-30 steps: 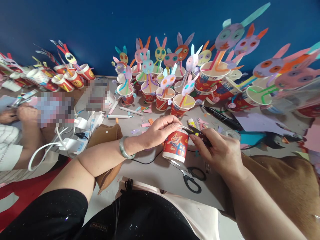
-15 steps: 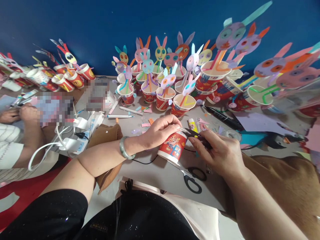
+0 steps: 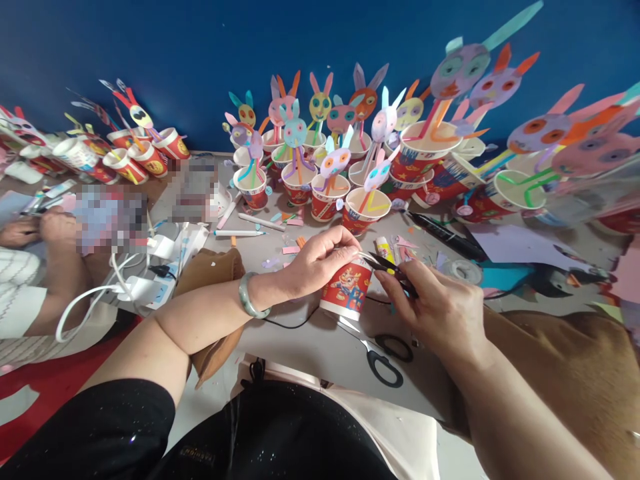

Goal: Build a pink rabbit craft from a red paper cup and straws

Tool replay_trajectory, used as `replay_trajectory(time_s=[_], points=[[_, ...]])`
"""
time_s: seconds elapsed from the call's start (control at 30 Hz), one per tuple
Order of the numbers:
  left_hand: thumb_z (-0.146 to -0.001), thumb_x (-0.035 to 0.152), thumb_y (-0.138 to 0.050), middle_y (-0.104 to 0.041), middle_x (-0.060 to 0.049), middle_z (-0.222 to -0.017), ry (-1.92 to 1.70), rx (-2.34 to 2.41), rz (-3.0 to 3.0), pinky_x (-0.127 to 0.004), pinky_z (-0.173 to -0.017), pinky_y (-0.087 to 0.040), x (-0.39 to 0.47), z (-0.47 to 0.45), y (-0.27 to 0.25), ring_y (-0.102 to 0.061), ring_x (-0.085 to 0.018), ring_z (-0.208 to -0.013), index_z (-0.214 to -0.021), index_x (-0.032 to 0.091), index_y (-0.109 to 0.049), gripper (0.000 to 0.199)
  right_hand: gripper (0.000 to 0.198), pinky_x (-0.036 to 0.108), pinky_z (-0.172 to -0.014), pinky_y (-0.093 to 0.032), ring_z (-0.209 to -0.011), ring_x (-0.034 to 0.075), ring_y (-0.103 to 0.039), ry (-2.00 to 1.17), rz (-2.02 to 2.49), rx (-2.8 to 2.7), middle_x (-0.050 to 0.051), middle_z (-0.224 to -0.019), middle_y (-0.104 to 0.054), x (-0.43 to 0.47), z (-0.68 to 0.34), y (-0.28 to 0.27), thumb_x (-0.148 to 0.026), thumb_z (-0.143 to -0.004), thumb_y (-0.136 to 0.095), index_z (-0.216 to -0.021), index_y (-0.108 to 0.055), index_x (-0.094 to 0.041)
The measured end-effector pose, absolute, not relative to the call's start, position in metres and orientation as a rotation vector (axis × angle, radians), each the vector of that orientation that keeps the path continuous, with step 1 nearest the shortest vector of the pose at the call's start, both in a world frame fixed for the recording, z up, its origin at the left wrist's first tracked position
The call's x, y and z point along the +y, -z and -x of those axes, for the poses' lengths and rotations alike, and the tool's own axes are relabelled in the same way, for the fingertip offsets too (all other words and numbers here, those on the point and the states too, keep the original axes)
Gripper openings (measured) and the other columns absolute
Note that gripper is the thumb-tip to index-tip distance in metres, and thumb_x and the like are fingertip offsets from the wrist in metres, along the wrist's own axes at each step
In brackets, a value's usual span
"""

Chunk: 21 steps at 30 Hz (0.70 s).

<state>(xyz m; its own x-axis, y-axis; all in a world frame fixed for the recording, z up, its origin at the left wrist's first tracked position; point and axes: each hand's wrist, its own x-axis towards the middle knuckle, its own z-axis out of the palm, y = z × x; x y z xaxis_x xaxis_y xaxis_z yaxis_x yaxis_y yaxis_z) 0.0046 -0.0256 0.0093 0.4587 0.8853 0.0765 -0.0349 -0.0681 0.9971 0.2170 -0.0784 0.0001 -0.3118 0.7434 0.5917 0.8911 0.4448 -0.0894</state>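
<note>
My left hand (image 3: 325,257) is closed on the top rim of a red paper cup (image 3: 346,292) with a printed cartoon figure and a white base band. My right hand (image 3: 440,300) grips a black tool with narrow tips (image 3: 384,263). The tips meet the cup's rim close to my left fingertips; the kind of tool cannot be made out. Below the cup lies a pair of scissors (image 3: 383,367) with black handles, its blades partly hidden under the cup.
Red paper cups with paper animal heads (image 3: 367,207) line the blue wall. A yellow glue stick (image 3: 384,248), a tape roll (image 3: 463,270), a black pen-like tool (image 3: 445,235) and paper scraps lie around. To the left are a power strip (image 3: 163,287) and another person's hands (image 3: 57,227).
The cup has turned a little more upright, its base shifting slightly right and up. The black tool and right hand have moved slightly left at the rim. The left hand keeps its hold.
</note>
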Motion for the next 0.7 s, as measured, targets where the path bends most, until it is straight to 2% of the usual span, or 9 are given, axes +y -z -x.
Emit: replay_trajectory(time_s=[0.37,0.7], points=[[-0.082,0.035,-0.066,-0.057,0.001,-0.075,-0.878,0.838,-1.268,-0.026,-0.070,-0.046,-0.022,-0.011,-0.015,-0.053,-0.012,-0.071,-0.080,0.018,-0.058,0.019,0.038,0.025,-0.049,-0.029,-0.049,0.011,-0.051,0.427,1.276,-2.193,0.000,-0.056,-0.059,-0.072,-0.220,0.000,-0.039,-0.105,-0.055,-0.072,-0.059,-0.019],[-0.075,0.032,-0.067,-0.057,0.003,-0.070,-0.848,0.844,-1.207,-0.025,-0.067,-0.044,-0.011,-0.027,-0.025,-0.051,-0.010,-0.065,-0.076,0.017,-0.058,0.017,0.042,0.024,-0.049,-0.030,-0.049,0.011,-0.053,0.368,1.299,-2.162,0.000,-0.057,-0.061,-0.066,-0.229,-0.003,-0.042,-0.106,-0.050,-0.073,-0.061,-0.019]])
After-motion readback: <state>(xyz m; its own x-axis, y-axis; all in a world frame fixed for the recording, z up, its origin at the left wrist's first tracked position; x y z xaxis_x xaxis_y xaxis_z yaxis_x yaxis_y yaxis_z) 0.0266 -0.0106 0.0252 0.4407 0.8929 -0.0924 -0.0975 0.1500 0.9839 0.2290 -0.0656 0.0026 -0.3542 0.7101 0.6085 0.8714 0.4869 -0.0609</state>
